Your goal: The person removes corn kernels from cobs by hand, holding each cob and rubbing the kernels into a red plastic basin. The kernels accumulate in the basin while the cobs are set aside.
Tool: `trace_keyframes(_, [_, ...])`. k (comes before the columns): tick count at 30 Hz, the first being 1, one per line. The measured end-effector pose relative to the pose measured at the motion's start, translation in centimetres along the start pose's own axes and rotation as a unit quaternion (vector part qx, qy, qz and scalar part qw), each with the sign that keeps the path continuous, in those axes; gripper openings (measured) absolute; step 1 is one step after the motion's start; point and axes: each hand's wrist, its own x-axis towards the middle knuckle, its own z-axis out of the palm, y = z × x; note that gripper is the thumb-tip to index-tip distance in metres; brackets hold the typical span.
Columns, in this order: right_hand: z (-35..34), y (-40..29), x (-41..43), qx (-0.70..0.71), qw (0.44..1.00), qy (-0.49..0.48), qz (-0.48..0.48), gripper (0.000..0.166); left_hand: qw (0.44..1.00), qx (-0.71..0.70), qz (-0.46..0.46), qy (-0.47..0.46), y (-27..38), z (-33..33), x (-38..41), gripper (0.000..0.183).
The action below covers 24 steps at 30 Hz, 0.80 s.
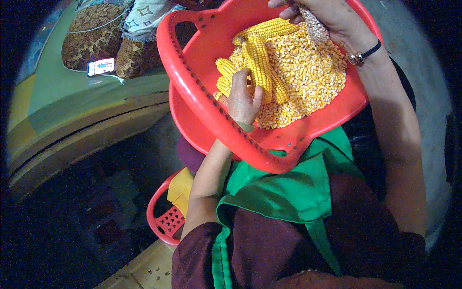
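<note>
A red plastic basket [325, 123] with a large hoop handle rests at my lap, over a green apron [281, 195]. Loose corn kernels [310, 76] are heaped inside, with several yellow corn cobs [259, 57] lying on their left part. My left hand [245, 97] reaches in beside the handle, thumb and fingers at the lower part of one upright cob; whether it grips that cob is unclear. At the basket's upper right, my right hand [319, 18] has a bare, stripped corncob [313, 25] against its palm, its fingers loosely bent towards the left.
At the upper left, brown patterned cushions [92, 36] and a pale patterned cloth [146, 18] lie on a green-covered surface [54, 104]. A lit phone [101, 67] with a white cable leans there. A red plastic chair [158, 231] with a yellow cloth [180, 189] stands lower left.
</note>
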Motion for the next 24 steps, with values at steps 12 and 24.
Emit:
trace_keyframes(12, [0.2,0.6,0.1,-0.048,0.996,-0.071,0.031,0.017,0.994,0.072,0.004,0.079,-0.9,3.2,2.2,0.034])
trace_keyframes(24, [4.6,10.6,1.9,-0.483,0.861,-0.157,-0.019,0.03,0.717,-0.625,-0.291,0.103,-6.1,-2.4,1.0,0.026])
